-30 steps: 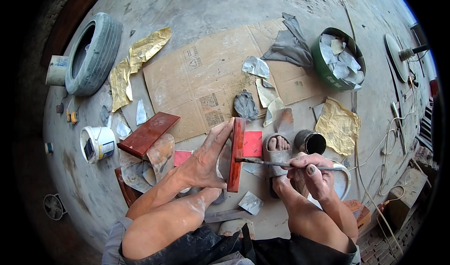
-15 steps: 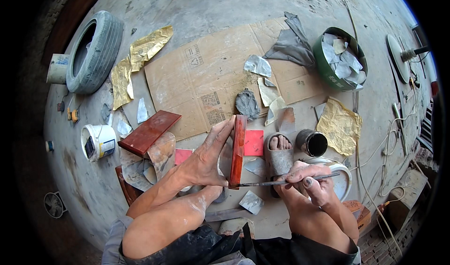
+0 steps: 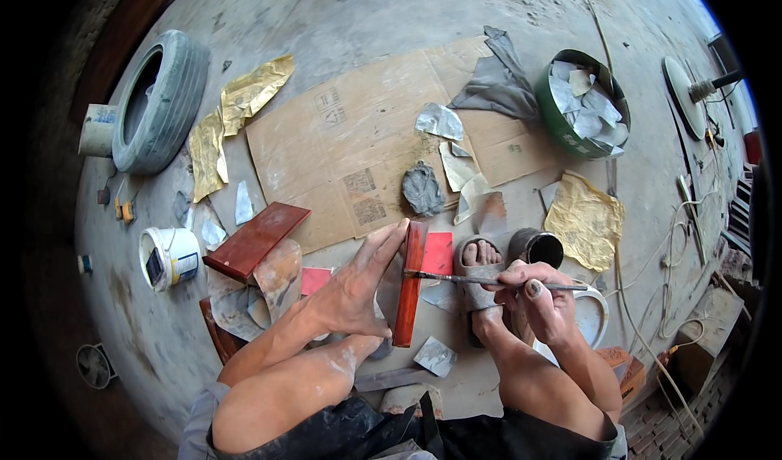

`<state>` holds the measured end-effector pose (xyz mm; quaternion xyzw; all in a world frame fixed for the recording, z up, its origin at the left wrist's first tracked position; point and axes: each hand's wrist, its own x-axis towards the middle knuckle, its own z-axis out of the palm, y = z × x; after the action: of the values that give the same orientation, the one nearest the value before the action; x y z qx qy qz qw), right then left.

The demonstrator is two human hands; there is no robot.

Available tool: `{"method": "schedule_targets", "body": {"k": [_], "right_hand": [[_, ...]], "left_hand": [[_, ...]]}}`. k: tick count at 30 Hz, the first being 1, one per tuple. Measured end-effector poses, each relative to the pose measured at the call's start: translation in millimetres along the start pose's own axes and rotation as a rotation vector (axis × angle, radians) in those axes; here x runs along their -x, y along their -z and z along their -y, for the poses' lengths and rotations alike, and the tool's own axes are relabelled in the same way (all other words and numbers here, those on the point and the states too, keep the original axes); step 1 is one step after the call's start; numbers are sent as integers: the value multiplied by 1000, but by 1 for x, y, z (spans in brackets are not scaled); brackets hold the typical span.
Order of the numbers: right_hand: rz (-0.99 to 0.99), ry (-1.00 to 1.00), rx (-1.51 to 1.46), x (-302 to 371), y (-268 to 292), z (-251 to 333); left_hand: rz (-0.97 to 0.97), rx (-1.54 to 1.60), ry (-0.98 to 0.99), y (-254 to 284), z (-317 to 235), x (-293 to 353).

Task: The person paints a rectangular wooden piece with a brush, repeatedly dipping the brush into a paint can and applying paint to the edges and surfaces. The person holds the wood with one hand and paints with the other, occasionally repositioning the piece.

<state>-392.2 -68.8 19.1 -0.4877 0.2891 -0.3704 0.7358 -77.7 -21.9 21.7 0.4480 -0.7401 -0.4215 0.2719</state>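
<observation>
My left hand [image 3: 355, 285] grips a reddish-brown wooden board [image 3: 410, 297] by its ends, thumb at the near end and fingers at the far end, with its narrow edge turned up. Between the thumb and fingers of my right hand [image 3: 533, 291] is a thin paintbrush [image 3: 476, 280], held nearly level. Its bristle tip touches the board's upturned edge around the middle. Just beyond my right hand stands a dark, open tin [image 3: 542, 248]. A second red-brown board [image 3: 259, 242] lies to the left of my left hand, propped on a stained sheet.
Flattened cardboard [image 3: 326, 142] covers the floor ahead, with a grey rag [image 3: 423, 189] on it. A green tub [image 3: 562, 122] of scraps stands far right, a tire [image 3: 167, 102] far left. A white bucket [image 3: 175, 256] sits at left. Cables [image 3: 621, 313] trail along the right.
The brush tip has moved from the board's near end away from me to about its middle. My right hand went along with it. The board has shifted slightly toward me.
</observation>
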Motion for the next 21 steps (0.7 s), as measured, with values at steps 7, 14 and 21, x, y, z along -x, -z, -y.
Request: {"method": "schedule_targets", "body": {"k": [7, 14, 21], "right_hand": [[-86, 5, -58, -5, -2, 0], [-107, 10, -65, -11, 2, -3], [-134, -22, -123, -11, 0, 0]], "left_hand": [[34, 5, -1, 0, 0, 1], [33, -15, -5, -2, -3, 0], [66, 13, -1, -2, 0, 1]]}}
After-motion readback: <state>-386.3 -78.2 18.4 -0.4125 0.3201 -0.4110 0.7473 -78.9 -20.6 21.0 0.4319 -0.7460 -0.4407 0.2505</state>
